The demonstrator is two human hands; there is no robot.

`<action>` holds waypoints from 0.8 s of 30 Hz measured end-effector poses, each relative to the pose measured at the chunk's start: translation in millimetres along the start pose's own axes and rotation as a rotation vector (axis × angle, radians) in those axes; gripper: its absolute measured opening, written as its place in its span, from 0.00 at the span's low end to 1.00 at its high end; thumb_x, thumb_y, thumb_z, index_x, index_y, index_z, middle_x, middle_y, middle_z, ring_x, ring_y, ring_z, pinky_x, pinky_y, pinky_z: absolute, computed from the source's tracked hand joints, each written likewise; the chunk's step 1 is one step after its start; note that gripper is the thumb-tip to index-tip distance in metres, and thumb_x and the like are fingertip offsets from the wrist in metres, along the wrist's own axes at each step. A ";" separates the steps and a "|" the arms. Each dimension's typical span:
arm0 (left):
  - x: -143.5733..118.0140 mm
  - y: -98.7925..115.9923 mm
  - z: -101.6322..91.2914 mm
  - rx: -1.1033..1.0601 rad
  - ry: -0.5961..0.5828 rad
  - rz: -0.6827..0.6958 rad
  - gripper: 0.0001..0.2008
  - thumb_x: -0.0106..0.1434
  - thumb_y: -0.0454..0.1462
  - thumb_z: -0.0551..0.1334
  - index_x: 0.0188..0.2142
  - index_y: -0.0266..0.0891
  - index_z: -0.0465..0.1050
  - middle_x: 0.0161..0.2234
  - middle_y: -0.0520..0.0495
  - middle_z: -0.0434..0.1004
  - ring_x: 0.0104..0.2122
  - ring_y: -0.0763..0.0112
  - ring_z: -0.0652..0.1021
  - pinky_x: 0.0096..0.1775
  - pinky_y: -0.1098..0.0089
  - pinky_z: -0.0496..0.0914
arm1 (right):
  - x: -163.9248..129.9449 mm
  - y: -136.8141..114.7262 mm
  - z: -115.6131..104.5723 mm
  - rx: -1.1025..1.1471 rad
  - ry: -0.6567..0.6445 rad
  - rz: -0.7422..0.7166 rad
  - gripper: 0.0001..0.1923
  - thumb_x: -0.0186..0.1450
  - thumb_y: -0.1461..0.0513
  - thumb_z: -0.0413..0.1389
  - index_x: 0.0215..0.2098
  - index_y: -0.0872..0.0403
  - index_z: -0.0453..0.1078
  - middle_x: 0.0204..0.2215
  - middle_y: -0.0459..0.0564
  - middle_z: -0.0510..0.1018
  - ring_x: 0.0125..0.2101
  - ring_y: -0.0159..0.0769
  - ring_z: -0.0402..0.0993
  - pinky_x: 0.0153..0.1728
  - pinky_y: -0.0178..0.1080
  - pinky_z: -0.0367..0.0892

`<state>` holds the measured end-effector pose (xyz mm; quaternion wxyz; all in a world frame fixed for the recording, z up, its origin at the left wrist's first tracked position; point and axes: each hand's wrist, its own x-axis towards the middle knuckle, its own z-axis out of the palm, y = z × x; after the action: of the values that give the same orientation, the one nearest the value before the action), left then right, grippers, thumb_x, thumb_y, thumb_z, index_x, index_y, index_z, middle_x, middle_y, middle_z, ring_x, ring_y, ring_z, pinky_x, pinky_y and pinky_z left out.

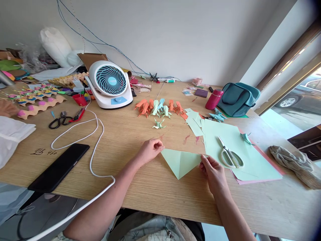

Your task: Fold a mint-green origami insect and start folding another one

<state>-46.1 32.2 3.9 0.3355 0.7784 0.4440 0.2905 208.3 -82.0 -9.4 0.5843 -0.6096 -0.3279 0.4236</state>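
The fold (181, 162), a pale green triangle, lies flat on the table (140, 187), near the middle, apex toward the person. If either pinch slips, the corners could drift and the crease go crooked. The left hand (149, 149) pinches the left corner; the right hand (212, 167) pinches the right corner, both forearms reaching in low.

Handwriting on light wooden tabletop (140, 134): dark marks beside the black smartphone (59, 166), last part read as "460", first part unclear.
White desk fan (110, 84): hub badge too small to be read.
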 end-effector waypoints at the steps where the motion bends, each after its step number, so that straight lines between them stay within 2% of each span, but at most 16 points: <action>1: -1.0 2.6 2.7 0.026 0.053 0.031 0.08 0.64 0.39 0.59 0.32 0.38 0.73 0.33 0.48 0.75 0.36 0.67 0.73 0.40 0.70 0.65 | -0.1 -0.2 0.5 -0.009 0.001 0.002 0.19 0.57 0.48 0.65 0.21 0.52 0.69 0.18 0.43 0.69 0.22 0.31 0.61 0.25 0.36 0.56; 2: -2.5 5.7 6.2 0.055 0.099 0.073 0.07 0.65 0.38 0.59 0.33 0.39 0.74 0.36 0.47 0.76 0.40 0.65 0.73 0.44 0.68 0.65 | -0.2 -0.4 1.1 -0.019 0.000 0.000 0.19 0.57 0.47 0.65 0.21 0.52 0.69 0.18 0.43 0.69 0.22 0.31 0.61 0.24 0.36 0.56; 4: -6.8 12.2 15.7 0.144 0.153 0.251 0.08 0.67 0.36 0.58 0.35 0.39 0.76 0.37 0.46 0.78 0.42 0.64 0.74 0.47 0.65 0.66 | -0.2 -0.3 2.0 -0.038 -0.014 -0.019 0.18 0.57 0.47 0.65 0.23 0.52 0.71 0.18 0.42 0.68 0.22 0.31 0.60 0.24 0.36 0.55; 7: -15.2 18.6 32.3 0.204 -0.001 0.491 0.11 0.69 0.34 0.56 0.42 0.39 0.77 0.41 0.45 0.80 0.42 0.65 0.76 0.47 0.65 0.69 | 0.1 1.2 3.1 -0.063 -0.037 -0.050 0.18 0.56 0.47 0.65 0.34 0.52 0.76 0.20 0.42 0.68 0.22 0.31 0.61 0.24 0.36 0.56; 9: -20.4 19.0 41.1 0.262 -0.075 0.577 0.11 0.68 0.33 0.57 0.45 0.38 0.77 0.46 0.44 0.80 0.47 0.64 0.76 0.49 0.64 0.70 | 0.3 3.1 3.3 -0.100 -0.034 -0.066 0.21 0.56 0.47 0.65 0.40 0.52 0.77 0.21 0.42 0.68 0.23 0.31 0.62 0.25 0.36 0.57; 13: -27.3 14.9 49.6 0.406 -0.151 0.631 0.11 0.68 0.32 0.58 0.48 0.36 0.75 0.51 0.43 0.78 0.50 0.61 0.76 0.52 0.62 0.72 | 0.9 8.3 1.4 -0.243 0.000 -0.151 0.24 0.56 0.49 0.65 0.48 0.51 0.74 0.24 0.42 0.69 0.24 0.32 0.62 0.26 0.36 0.58; 19: -32.1 9.0 54.2 0.507 -0.134 0.669 0.14 0.68 0.31 0.58 0.52 0.33 0.72 0.54 0.41 0.76 0.53 0.60 0.75 0.54 0.59 0.73 | 3.1 14.5 -4.8 -0.442 0.026 -0.202 0.24 0.59 0.51 0.61 0.50 0.53 0.72 0.29 0.47 0.75 0.26 0.34 0.68 0.30 0.38 0.64; 24: -35.1 5.3 55.1 0.555 -0.174 0.678 0.17 0.69 0.33 0.57 0.56 0.32 0.69 0.58 0.39 0.71 0.58 0.59 0.72 0.56 0.59 0.71 | 4.5 14.7 -5.7 -0.381 0.033 -0.190 0.24 0.59 0.49 0.61 0.49 0.53 0.72 0.31 0.49 0.77 0.27 0.36 0.71 0.30 0.38 0.67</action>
<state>-17.5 -15.5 -30.8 0.0359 0.9621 0.1949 0.1875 214.0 -81.9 -24.8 0.5009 -0.6822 -0.4486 0.2871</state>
